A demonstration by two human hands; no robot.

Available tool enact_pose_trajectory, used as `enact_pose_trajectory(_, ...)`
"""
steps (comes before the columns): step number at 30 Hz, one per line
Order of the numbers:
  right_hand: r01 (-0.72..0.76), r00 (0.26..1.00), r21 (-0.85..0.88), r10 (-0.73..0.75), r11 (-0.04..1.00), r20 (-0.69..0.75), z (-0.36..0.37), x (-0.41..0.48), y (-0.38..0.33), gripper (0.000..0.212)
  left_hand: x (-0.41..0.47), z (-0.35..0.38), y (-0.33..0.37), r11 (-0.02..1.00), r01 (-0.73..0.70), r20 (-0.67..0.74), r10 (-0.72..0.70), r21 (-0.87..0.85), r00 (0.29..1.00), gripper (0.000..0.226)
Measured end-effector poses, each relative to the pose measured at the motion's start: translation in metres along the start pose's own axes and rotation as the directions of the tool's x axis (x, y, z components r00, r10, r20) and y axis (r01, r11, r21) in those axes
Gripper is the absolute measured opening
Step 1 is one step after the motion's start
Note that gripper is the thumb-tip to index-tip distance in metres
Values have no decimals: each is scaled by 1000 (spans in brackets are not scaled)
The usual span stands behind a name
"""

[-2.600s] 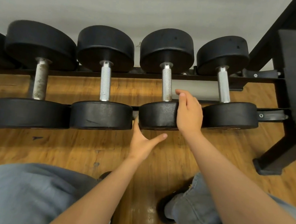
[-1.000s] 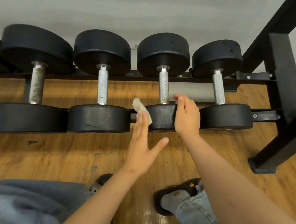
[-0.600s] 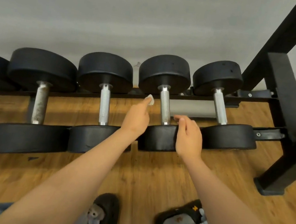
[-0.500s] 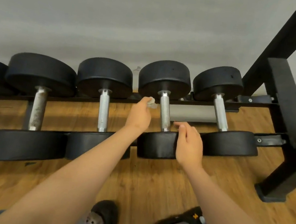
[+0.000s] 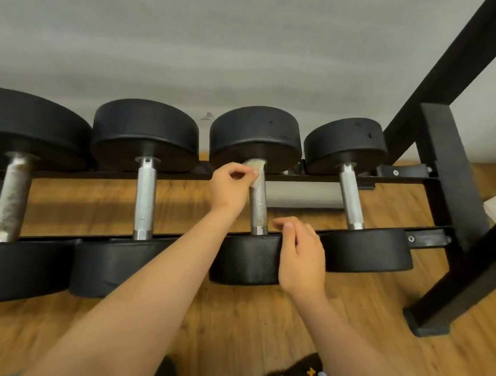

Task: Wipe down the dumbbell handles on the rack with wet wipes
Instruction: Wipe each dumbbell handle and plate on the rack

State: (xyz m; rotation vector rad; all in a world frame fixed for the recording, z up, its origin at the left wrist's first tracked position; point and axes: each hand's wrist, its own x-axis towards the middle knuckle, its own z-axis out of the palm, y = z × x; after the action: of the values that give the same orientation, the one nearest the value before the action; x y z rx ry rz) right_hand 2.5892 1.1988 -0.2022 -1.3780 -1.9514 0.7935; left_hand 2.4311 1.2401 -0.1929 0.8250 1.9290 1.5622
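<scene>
Knurled steel handles (image 5: 145, 196) join round black rubber heads along the rack (image 5: 451, 170). Left hand (image 5: 229, 185) fingers pinch a crumpled wet wipe (image 5: 256, 165) against the third handle (image 5: 259, 208) at its far end. Right hand (image 5: 302, 255) fingers curl over that dumbbell's near head (image 5: 246, 260). Wooden floor (image 5: 254, 321) lies below, grey wall (image 5: 197, 39) behind.

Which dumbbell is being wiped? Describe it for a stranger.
Find the black rack against the grey wall and count from its right-hand post: it is the second dumbbell. Only this one has a wet wipe pinched against its handle top by the left hand, while the right hand holds its near weight.
</scene>
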Motion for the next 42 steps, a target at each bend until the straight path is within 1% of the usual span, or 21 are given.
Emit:
enact_pose_trajectory(3,-6,1000,-10,6,1000,-3,1,0,-1,43,1,6,4,991,108,-47,-112,-84,993,9)
enact_pose_trajectory(5,-8,1000,-11,8,1000,-8,0,0,-1,40,2,12,6,973,184,-66,-195,-136,979,21)
enact_pose_trajectory(7,-12,1000,-8,12,1000,-3,0,-1,-1,40,4,16,7,948,262,-29,-272,-182,962,42)
enact_pose_trajectory(8,-17,1000,-2,17,1000,1,0,-1,-1,39,5,17,7,937,295,9,-299,-190,954,46)
enact_pose_trajectory(9,-21,1000,2,21,1000,5,0,-1,-1,37,6,18,7,932,309,39,-308,-188,951,42)
enact_pose_trajectory(10,-24,1000,4,24,1000,6,0,0,-1,36,7,18,7,933,308,48,-304,-185,951,33)
enact_pose_trajectory(12,-28,1000,8,28,1000,8,-1,0,-2,35,6,17,10,942,283,17,-284,-181,959,17)
enact_pose_trajectory(15,-27,1000,13,27,1000,10,-1,0,-2,36,6,16,0,957,233,-53,-246,-175,968,23)
enact_pose_trajectory(17,-23,1000,17,23,1000,7,-1,0,-1,35,8,14,-5,950,227,-97,-253,-215,963,23)
enact_pose_trajectory(18,-20,1000,19,20,1000,5,-1,0,-1,34,9,13,-5,944,232,-101,-261,-233,960,21)
enact_pose_trajectory(20,-14,1000,18,14,1000,2,-1,0,-2,34,11,13,-4,932,258,-59,-281,-257,958,13)
enact_pose_trajectory(21,-14,1000,18,14,1000,2,-1,0,-2,34,10,14,-2,924,279,-24,-295,-261,955,18)
enact_pose_trajectory(23,-20,1000,14,20,1000,0,-1,0,-1,34,8,18,2,912,305,44,-305,-273,951,41)
enact_pose_trajectory(25,-22,1000,9,22,1000,-2,0,0,-1,38,7,22,2,927,289,51,-285,-240,957,47)
enact_pose_trajectory(28,-21,1000,13,21,1000,-4,0,0,-1,39,8,22,3,929,272,20,-275,-251,961,35)
enact_pose_trajectory(31,-19,1000,6,19,1000,-9,1,0,-1,37,8,19,5,890,257,-2,-278,-376,961,18)
enact_pose_trajectory(33,-21,1000,3,21,1000,-13,1,0,0,34,6,18,4,875,239,-9,-268,-420,964,17)
enact_pose_trajectory(34,-19,1000,3,19,1000,-15,2,0,0,33,5,17,3,880,225,-15,-255,-418,967,17)
enact_pose_trajectory(36,-16,1000,9,16,1000,-17,2,1,1,32,6,18,1,917,197,-31,-221,-346,975,10)
enact_pose_trajectory(39,1,1000,0,-1,1000,-28,2,-1,2,34,9,21,-3,947,191,-78,-218,-257,973,28)
enact_pose_trajectory(42,2,1000,0,-2,1000,-28,1,0,2,34,12,23,-2,937,236,-83,-265,-258,961,38)
